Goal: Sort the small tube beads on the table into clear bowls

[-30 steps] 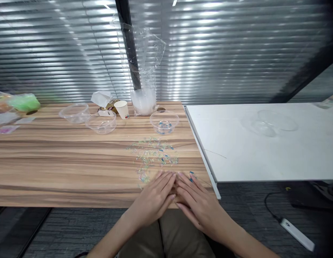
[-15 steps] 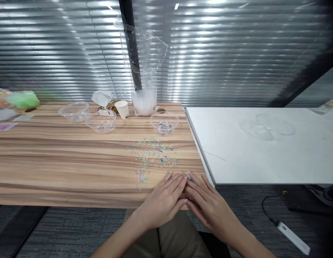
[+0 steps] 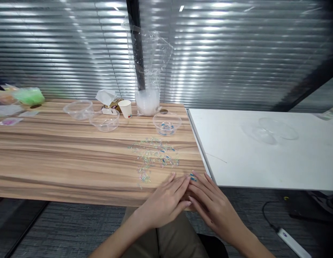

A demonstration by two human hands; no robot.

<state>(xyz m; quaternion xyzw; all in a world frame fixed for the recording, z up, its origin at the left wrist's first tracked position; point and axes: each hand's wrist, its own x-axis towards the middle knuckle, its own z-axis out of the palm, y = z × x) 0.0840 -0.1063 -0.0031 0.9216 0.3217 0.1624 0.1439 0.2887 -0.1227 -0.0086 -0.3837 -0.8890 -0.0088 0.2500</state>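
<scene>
My left hand (image 3: 169,198) lies palm down at the wooden table's front edge, its fingers stretched out. Beside it, my right hand (image 3: 213,201) is also palm down with fingers extended and slightly spread. Their fingertips meet or nearly meet. A few small blue tube-shaped pieces (image 3: 192,177) show on the tabletop between the index fingertips; whatever lies under the palms is hidden. Just beyond the hands, many tiny clear, iridescent tube-shaped pieces (image 3: 153,152) are scattered, with several blue ones among them. Farther back stands a clear plastic bowl (image 3: 167,128) containing blue pieces.
Two more clear bowls (image 3: 107,125) stand back left, near a paper cup (image 3: 125,108) and a tissue pack (image 3: 109,104). A plastic bag of stacked tubs (image 3: 147,102) stands behind. Clear lids (image 3: 276,129) lie on the white table (image 3: 236,168) at right. Coloured packets (image 3: 28,96) lie far left.
My index fingertips have drawn slightly apart, and more of the blue pieces between them now shows. The whole view has shifted a little.
</scene>
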